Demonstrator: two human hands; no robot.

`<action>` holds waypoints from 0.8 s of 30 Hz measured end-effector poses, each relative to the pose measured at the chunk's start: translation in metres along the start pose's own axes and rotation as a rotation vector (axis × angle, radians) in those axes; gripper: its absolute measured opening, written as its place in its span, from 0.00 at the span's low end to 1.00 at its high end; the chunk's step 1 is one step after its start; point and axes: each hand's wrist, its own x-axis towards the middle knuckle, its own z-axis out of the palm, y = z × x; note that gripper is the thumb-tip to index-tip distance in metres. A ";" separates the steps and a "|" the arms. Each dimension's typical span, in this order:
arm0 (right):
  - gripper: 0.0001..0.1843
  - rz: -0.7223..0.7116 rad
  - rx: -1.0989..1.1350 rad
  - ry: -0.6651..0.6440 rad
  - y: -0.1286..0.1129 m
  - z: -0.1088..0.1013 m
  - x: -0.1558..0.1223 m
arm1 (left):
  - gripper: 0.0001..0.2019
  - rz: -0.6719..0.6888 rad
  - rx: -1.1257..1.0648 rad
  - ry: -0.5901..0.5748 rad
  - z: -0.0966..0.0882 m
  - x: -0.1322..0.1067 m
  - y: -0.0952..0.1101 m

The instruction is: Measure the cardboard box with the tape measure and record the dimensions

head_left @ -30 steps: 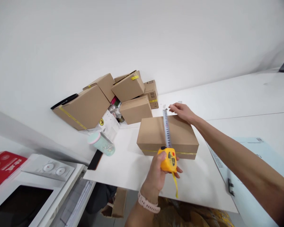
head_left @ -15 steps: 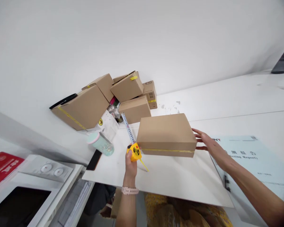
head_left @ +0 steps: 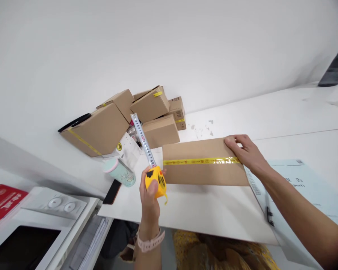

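My left hand (head_left: 150, 195) is closed round a yellow tape measure (head_left: 156, 181). Its metal blade (head_left: 143, 140) sticks out upward and away, and a yellow strap hangs from the case. Right of it, a cardboard box (head_left: 199, 174) shows me a long face with yellow printed tape along it. My right hand (head_left: 246, 153) grips the box's upper right corner, thumb and fingers bent over the edge. The tape measure is close to the box's left end; whether they touch I cannot tell.
Several cardboard boxes (head_left: 159, 131) are stacked against the wall at the back left. A mint tumbler (head_left: 122, 173) stands beside a dark flat object (head_left: 112, 192). A light blue report folder (head_left: 307, 187) lies on the right. At lower left is a white microwave (head_left: 25, 240).
The box has been tipped so its taped side faces me. My right hand has gone from beside its right end to gripping its top corner. The tape measure has turned and its blade rises higher.
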 end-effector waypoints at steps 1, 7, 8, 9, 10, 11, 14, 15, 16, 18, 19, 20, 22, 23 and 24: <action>0.23 -0.028 0.020 -0.015 -0.001 0.001 0.003 | 0.31 -0.026 -0.013 -0.038 0.004 -0.012 0.001; 0.17 -0.194 0.038 -0.150 -0.005 0.000 0.019 | 0.33 -0.436 -0.073 -0.369 0.038 -0.062 -0.011; 0.17 -0.243 0.030 -0.155 -0.005 0.002 0.023 | 0.31 -0.470 -0.071 -0.385 0.044 -0.062 -0.013; 0.17 -0.289 0.026 -0.165 -0.004 0.004 0.028 | 0.30 -0.492 -0.074 -0.392 0.049 -0.061 -0.014; 0.18 -0.327 0.022 -0.177 -0.001 0.006 0.034 | 0.29 -0.507 -0.075 -0.398 0.053 -0.058 -0.015; 0.20 -0.354 0.013 -0.191 0.002 0.009 0.041 | 0.27 -0.519 -0.074 -0.401 0.057 -0.053 -0.014; 0.23 -0.358 -0.031 -0.262 0.014 0.016 0.060 | 0.25 -0.566 -0.058 -0.409 0.064 -0.034 -0.011; 0.23 -0.336 -0.038 -0.293 0.017 0.017 0.066 | 0.25 -0.592 -0.053 -0.410 0.066 -0.027 -0.010; 0.24 -0.311 -0.044 -0.321 0.020 0.018 0.071 | 0.26 -0.621 -0.048 -0.407 0.066 -0.022 -0.009; 0.24 -0.285 -0.089 -0.348 0.022 0.019 0.080 | 0.28 -0.678 -0.034 -0.401 0.066 -0.013 -0.006; 0.24 -0.297 -0.137 -0.340 0.021 0.020 0.083 | 0.28 -0.699 -0.023 -0.398 0.066 -0.010 -0.006; 0.24 -0.323 -0.196 -0.323 0.020 0.020 0.086 | 0.28 -0.712 -0.013 -0.396 0.065 -0.008 -0.005; 0.23 -0.392 -0.294 -0.296 0.015 0.023 0.090 | 0.28 -0.721 -0.006 -0.391 0.063 -0.008 -0.004; 0.23 -0.421 -0.316 -0.298 0.012 0.025 0.092 | 0.28 -0.723 -0.008 -0.391 0.062 -0.008 -0.004; 0.24 -0.445 -0.321 -0.310 0.010 0.028 0.093 | 0.28 -0.724 -0.011 -0.390 0.062 -0.009 -0.004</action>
